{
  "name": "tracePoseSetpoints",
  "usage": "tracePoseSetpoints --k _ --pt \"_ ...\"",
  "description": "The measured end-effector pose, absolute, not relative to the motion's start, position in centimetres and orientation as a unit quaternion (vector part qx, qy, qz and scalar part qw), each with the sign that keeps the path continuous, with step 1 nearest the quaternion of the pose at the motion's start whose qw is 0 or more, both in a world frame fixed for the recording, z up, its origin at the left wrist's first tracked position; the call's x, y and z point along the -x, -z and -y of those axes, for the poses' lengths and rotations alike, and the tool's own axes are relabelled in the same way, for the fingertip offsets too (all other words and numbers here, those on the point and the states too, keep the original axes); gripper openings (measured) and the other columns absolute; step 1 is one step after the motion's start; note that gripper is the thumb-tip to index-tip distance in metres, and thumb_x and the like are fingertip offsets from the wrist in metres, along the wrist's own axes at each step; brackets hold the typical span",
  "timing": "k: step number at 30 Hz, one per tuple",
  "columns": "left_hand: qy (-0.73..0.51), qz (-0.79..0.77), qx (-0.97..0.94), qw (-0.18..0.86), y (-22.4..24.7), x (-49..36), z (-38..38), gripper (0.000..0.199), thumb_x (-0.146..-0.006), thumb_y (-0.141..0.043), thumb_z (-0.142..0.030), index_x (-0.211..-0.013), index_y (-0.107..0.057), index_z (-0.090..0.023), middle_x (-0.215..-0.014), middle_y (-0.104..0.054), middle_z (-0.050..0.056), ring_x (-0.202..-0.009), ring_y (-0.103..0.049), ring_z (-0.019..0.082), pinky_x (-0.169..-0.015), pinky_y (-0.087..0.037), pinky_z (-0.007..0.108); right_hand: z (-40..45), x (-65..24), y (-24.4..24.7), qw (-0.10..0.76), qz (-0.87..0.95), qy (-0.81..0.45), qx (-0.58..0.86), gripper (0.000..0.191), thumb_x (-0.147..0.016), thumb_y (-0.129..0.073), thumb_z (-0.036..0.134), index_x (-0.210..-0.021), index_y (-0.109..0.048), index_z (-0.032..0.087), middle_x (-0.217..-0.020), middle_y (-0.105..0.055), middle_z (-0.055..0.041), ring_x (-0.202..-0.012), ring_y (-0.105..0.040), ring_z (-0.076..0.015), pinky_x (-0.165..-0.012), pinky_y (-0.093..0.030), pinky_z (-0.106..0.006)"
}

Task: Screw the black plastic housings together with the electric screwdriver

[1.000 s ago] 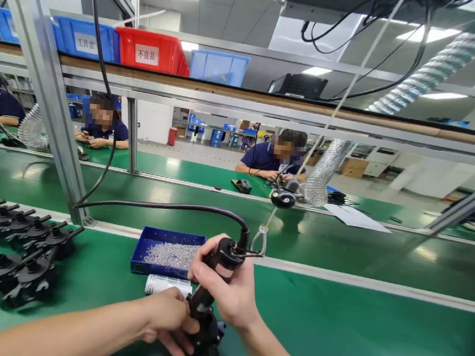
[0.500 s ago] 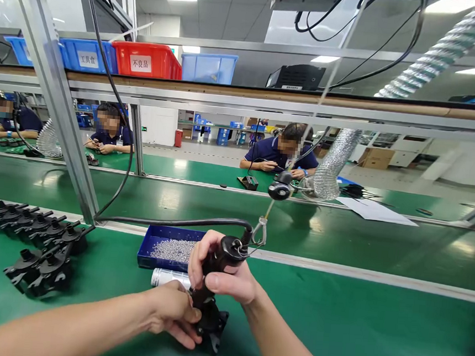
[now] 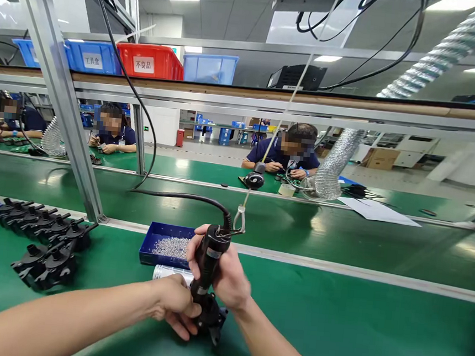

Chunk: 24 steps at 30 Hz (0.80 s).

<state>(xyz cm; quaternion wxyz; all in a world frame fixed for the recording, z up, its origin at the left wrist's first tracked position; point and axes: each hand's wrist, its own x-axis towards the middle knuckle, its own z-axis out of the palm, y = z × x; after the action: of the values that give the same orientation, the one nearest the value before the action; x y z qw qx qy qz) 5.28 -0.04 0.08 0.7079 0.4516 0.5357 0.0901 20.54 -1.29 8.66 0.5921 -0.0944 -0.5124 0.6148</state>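
Observation:
My right hand (image 3: 229,277) is wrapped round a black corded electric screwdriver (image 3: 210,256), which hangs from a cord by a metal clip. It stands nearly upright, its lower end down at a black plastic part (image 3: 212,317) on the green bench. The tip is hidden. My left hand (image 3: 176,304) grips that black part from the left, thumb close beside the screwdriver's lower end. Just behind my hands lies a white printed cylinder (image 3: 171,273), partly covered. Behind it a blue tray (image 3: 147,253) holds many small silver screws (image 3: 172,246).
Several similar black parts (image 3: 45,228) stand in rows at the left. A metal upright (image 3: 67,102) rises behind them. The screwdriver's cable (image 3: 181,196) loops over the bench. Across the line, people work at another green bench. Blue and red bins (image 3: 148,59) sit on the shelf above.
The screwdriver has swung from a tilt to nearly upright, its top moving left, and my right hand has turned with it. The cord and cable have shifted left. My left hand still holds the black part.

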Motion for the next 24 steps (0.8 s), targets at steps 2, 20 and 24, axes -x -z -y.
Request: tracePoseSetpoints --k 2,20,24 --pt "-0.087 -0.54 -0.455 0.703 -0.6 -5.4 0.2 0.049 -0.066 -0.104 -0.028 -0.089 -0.062 -0.017 -0.085 -0.079 0.008 -0.063 -0.077 0.022 -0.062 -0.069 0.041 1.2 -20.5 -8.8 0.596 0.474 -0.645 0.068 0.062 -0.08 -0.077 0.065 -0.121 -0.072 0.018 -0.091 -0.074 -0.008 -0.055 -0.058 -0.0165 -0.051 -0.041 -0.03" --pt "-0.059 -0.543 -0.483 0.684 -1.4 -5.3 0.2 0.041 -0.067 -0.098 -0.023 -0.092 -0.066 -0.018 -0.088 -0.076 0.004 -0.062 -0.075 0.021 -0.06 -0.068 0.04 1.6 -19.4 -9.3 0.659 0.544 -0.492 0.165 0.049 -0.09 -0.091 0.057 -0.11 -0.064 0.022 -0.075 -0.064 0.0038 -0.053 -0.053 -0.0097 -0.052 -0.044 -0.025" --pt "-0.021 -0.511 -0.491 0.705 -1.4 -5.5 -0.5 0.037 -0.064 -0.098 -0.023 -0.087 -0.07 -0.016 -0.09 -0.076 0.005 -0.064 -0.075 0.021 -0.062 -0.068 0.041 1.6 -19.3 -9.0 0.665 0.547 -0.474 0.185 0.046 -0.088 -0.094 0.052 -0.109 -0.065 0.022 -0.077 -0.067 0.0026 -0.056 -0.054 -0.0097 -0.054 -0.046 -0.025"
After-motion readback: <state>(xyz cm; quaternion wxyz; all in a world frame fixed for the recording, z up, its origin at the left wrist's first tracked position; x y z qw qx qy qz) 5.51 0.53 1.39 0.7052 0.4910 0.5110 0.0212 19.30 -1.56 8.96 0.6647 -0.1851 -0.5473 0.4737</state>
